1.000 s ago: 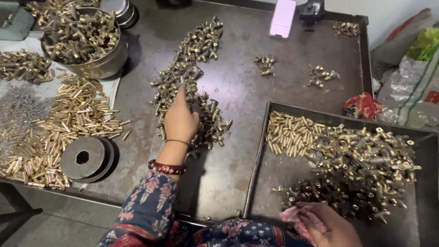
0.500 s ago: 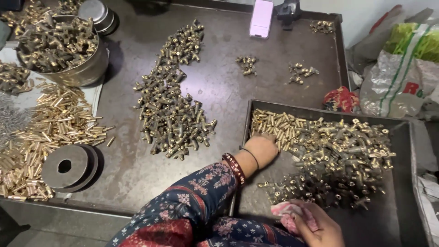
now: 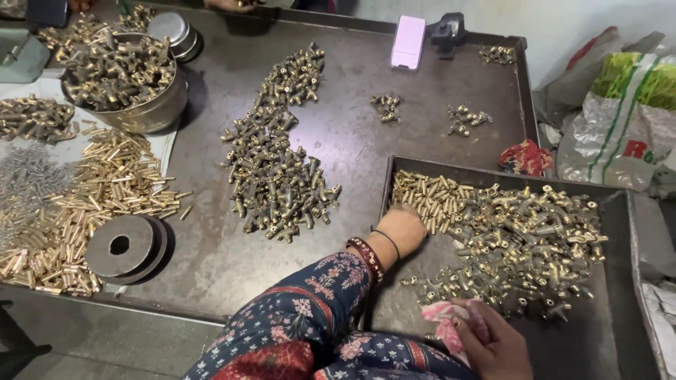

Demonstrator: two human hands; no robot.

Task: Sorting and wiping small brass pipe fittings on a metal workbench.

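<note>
Head view, left hand: the left hand (image 3: 405,226) was reached across into the metal tray (image 3: 612,352), its fingers laid on the near edge of the brass pins (image 3: 436,200); whether the grip was closed on any pin could not be told, the fingertips being hidden.
Head view, left wrist: a dark red bangle and a thin black band were worn above a floral sleeve.
Head view, right hand: the right hand (image 3: 493,345) was held low at the tray's near side, its grip clamped on a pink cloth (image 3: 451,320).
Head view, tray contents: brass pins were heaped at the tray's far left corner; brass tee fittings (image 3: 535,246) were spread across its middle and right.
Head view, table: a long pile of dark fittings (image 3: 278,169) lay on the table (image 3: 352,141), left of the tray.
Head view, far left: a steel bowl (image 3: 151,109) full of fittings, loose brass tubes (image 3: 91,204) and two stacked discs (image 3: 127,248) were seen.
Head view, far edge: a pink phone (image 3: 408,42) was lying flat.
</note>
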